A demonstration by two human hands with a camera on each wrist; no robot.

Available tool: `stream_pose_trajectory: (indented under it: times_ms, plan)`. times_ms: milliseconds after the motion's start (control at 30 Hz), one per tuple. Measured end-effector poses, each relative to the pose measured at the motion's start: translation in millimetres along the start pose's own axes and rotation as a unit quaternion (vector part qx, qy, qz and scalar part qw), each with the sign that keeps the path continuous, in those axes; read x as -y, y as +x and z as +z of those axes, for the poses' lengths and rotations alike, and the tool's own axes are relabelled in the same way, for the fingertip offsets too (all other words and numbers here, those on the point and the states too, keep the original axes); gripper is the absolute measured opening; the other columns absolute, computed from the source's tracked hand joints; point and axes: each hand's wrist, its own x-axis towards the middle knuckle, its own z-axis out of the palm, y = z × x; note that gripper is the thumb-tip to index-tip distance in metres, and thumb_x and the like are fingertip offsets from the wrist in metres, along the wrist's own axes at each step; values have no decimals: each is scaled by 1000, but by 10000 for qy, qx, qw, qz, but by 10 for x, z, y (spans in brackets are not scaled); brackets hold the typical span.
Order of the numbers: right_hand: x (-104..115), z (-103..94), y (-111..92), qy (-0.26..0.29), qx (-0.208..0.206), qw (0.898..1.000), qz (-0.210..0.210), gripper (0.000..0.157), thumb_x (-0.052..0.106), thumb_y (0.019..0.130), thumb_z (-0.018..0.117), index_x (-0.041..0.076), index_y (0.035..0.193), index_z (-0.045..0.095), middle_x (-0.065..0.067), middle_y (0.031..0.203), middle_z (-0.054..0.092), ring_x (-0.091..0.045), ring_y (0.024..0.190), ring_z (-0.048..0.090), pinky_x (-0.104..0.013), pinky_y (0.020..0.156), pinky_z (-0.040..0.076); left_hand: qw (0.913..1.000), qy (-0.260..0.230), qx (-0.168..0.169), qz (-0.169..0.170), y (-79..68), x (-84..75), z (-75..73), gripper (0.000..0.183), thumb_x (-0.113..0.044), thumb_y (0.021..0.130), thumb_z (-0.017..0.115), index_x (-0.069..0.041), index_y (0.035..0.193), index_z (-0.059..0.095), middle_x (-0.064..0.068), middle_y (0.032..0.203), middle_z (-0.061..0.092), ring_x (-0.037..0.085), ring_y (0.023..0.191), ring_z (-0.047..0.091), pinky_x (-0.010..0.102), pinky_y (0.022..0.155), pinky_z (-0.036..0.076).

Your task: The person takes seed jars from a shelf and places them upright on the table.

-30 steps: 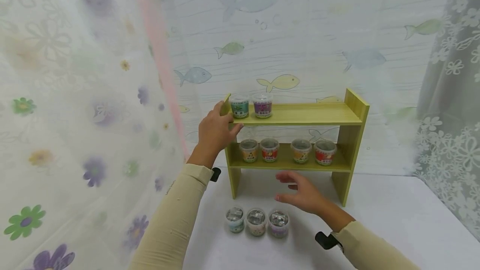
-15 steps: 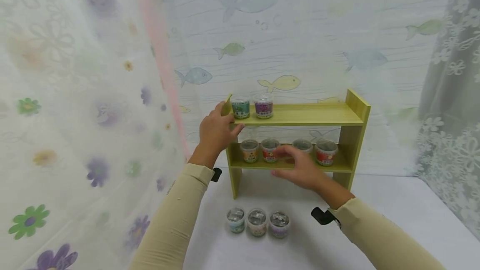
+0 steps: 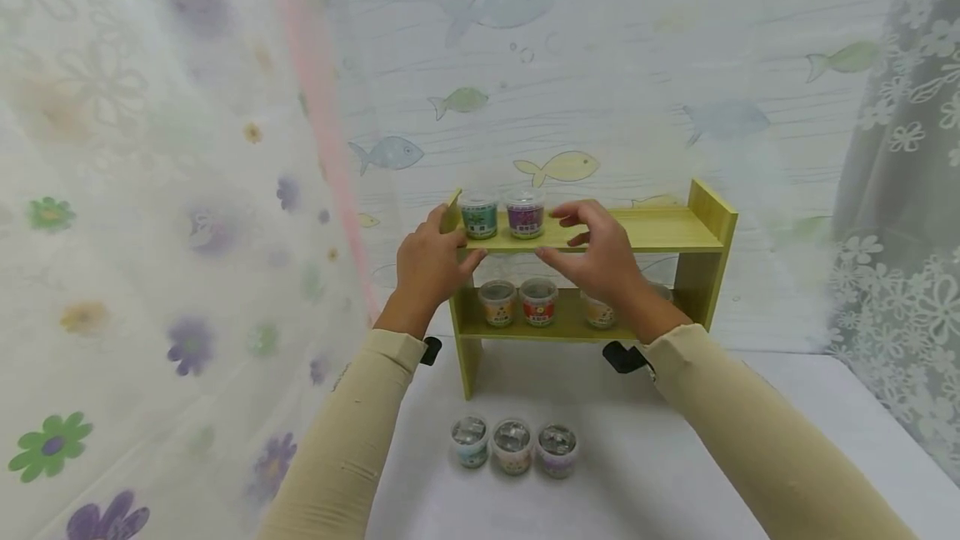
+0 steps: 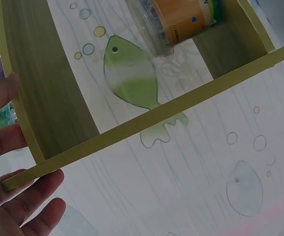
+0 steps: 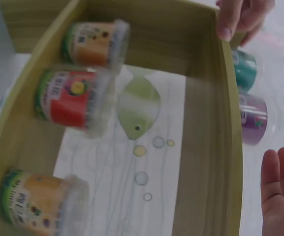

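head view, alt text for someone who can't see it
A person's left hand holds the end of a yellow-green shelf while the right hand hovers beside a purple cup on its upper tier. Other cups stand on both tiers; three silver-topped cups stand on the table.

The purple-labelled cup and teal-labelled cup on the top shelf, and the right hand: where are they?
Purple-labelled cup (image 3: 525, 217): head view, on its front label.
Teal-labelled cup (image 3: 480, 220): head view, on its front label.
Right hand (image 3: 602, 252): head view, on the middle of the hand.
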Motion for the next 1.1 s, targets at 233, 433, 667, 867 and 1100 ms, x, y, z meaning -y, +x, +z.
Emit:
stream_pose_trajectory:
  times_ms: [233, 433, 667, 867, 1100]
  plan:
    - [-25, 56, 325, 52, 254, 9964, 810, 77, 37, 90, 82, 11, 151, 45, -11, 154, 47, -30, 141, 52, -50, 111, 48, 10000, -47, -30, 10, -12, 17, 18, 45, -63, 95, 65, -22, 107, 79, 14, 158, 47, 33, 106, 69, 47, 83, 59]
    - [-65, 78, 546, -144, 1062, 9773, 1825, 99, 54, 90, 77, 16, 165, 25, -12, 163, 40, -35, 147, 46, -56, 112, 46, 9999, -60, -78, 71, 3, 12, 7, 44, -62, 95, 65, -22, 107, 79, 14, 158, 47, 33, 105, 69, 46, 83, 59]
    - [-81, 13, 617, -312, 1574, 9555, 2477, 105, 78, 90, 56, 19, 168, 16, -11, 162, 44, -36, 148, 42, -61, 116, 38, 9997, -145, -131, 152, 21, -39, 7, 43, -61, 95, 66, -22, 105, 79, 14, 157, 48, 34, 103, 69, 47, 84, 59]
    - [-72, 43, 624, -233, 1592, 9530, 2566, 99, 79, 91, 53, 24, 167, 21, -9, 162, 45, -37, 149, 42, -63, 116, 37, 9998, -81, -123, 129, 12, -32, 18, 43, -62, 95, 66, -22, 104, 79, 14, 157, 48, 34, 105, 69, 47, 86, 59]
    - [-103, 99, 577, -153, 1491, 9544, 2581, 88, 70, 95, 57, 25, 165, 29, -7, 159, 50, -33, 145, 48, -59, 115, 41, 9999, -121, -3, 90, -42, -23, 5, 44, -62, 96, 65, -21, 106, 79, 14, 158, 46, 35, 107, 68, 48, 88, 58]
